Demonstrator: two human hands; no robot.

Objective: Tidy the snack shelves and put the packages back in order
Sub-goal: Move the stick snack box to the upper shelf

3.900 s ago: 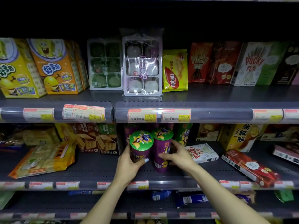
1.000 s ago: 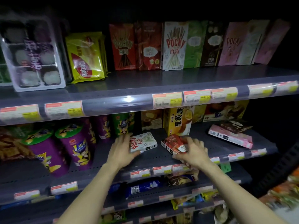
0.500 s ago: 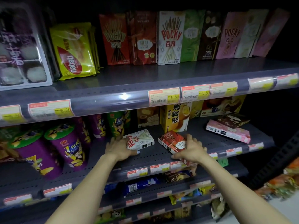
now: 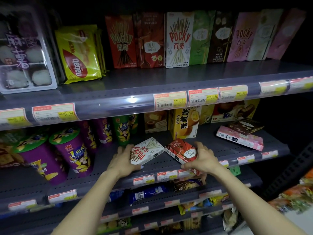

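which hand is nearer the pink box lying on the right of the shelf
Right. The right hand grips the red box, a gap left of the pink box. The left hand holds the white Pocky box, farther left.

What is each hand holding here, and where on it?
The left hand grips the white Pocky box at its near left end. The right hand grips the red box at its near right end. Both boxes lie flat on the shelf.

The mochi tray (image 4: 25, 53) is cut off at the left edge; bottom-shelf packets (image 4: 149, 194) lie half hidden.
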